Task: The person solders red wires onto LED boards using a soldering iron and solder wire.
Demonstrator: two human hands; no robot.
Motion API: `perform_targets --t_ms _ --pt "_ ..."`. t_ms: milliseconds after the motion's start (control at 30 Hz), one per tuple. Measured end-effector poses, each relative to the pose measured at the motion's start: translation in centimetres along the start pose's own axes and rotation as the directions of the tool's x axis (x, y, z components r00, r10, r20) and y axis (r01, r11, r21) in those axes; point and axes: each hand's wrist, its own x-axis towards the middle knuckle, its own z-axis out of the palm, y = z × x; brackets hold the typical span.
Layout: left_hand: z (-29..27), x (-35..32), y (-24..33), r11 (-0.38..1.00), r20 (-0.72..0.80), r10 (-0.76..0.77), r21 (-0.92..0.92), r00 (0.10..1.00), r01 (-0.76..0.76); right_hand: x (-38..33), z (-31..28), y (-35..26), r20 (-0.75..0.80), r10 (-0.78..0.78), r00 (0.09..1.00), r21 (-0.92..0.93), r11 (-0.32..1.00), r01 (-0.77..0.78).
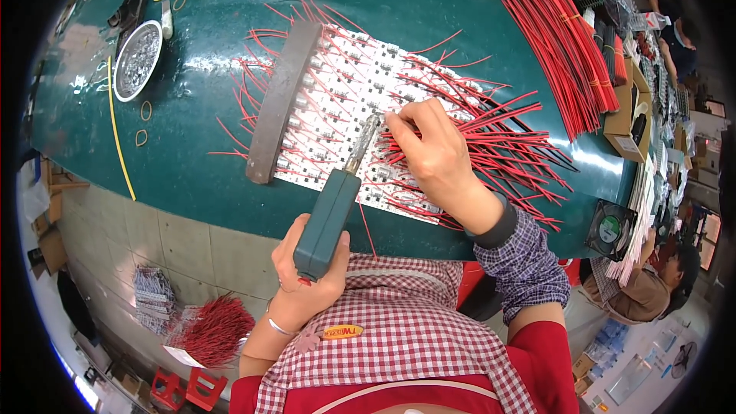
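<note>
My left hand (310, 268) is wrapped round the green handle of a soldering gun (328, 218). Its metal tip reaches up to the middle of a white sheet of small circuit boards (326, 119). Close beside the tip, the thumb and forefinger of my right hand (433, 146) are pinched together over the boards; what lies between them is too small to make out. Red and black wires (506, 142) fan out to the right from the boards, partly under my right hand. A dark bar (285, 103) lies across the sheet's left part, with thin red wires sticking out past it.
A metal bowl (138, 61), a yellow strip (119, 130) and rubber bands lie on the green table (207, 0) at left. Bundled red wires (556, 54), a cardboard box (630, 111) and a small fan (611, 228) stand at right. Another person (652, 284) sits at the lower right.
</note>
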Motion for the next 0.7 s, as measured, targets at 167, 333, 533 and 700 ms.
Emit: perform_targets --t_ms 167,333,533,700 --pt "-0.3 -1.3 -0.6 0.994 -0.011 -0.073 -0.084 0.997 0.072 0.1 0.0 0.0 0.006 -0.001 1.0 -0.005 1.0 0.001" --pt "-0.3 -1.8 -0.8 0.989 -0.041 -0.106 -0.107 0.993 0.102 0.2 -0.1 0.1 -0.006 -0.037 0.999 -0.056 0.998 0.036" --pt "0.4 -0.2 -0.3 0.984 -0.083 -0.053 -0.172 0.995 0.038 0.4 -0.1 0.1 0.01 -0.039 0.999 -0.058 0.998 0.039" --pt "0.4 0.3 0.3 0.984 -0.013 -0.119 -0.133 0.993 0.116 0.2 -0.2 0.2 0.009 -0.034 0.999 -0.045 0.998 0.034"
